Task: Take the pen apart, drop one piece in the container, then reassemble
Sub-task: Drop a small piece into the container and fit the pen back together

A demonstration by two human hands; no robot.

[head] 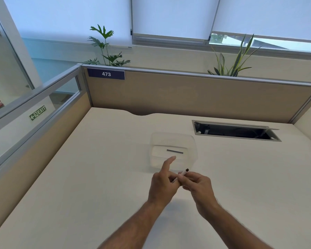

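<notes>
both hands pinch pen body, L index up | refill in container | risk: we fumble body w/ loose pinch, rolls off desk

A pale counter fills the lower frame, with an open cable hatch at right. Behind it stands a tan partition bearing a "473" label. Two plants rise beyond it, below window blinds. An exit sign sits at left.

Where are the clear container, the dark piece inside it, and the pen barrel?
clear container (192, 141): head view, on its far right rim.
dark piece (174, 151): head view, on the middle of the thin rod.
pen barrel (183, 173): head view, on the pale shaft below its dark tip.
</notes>
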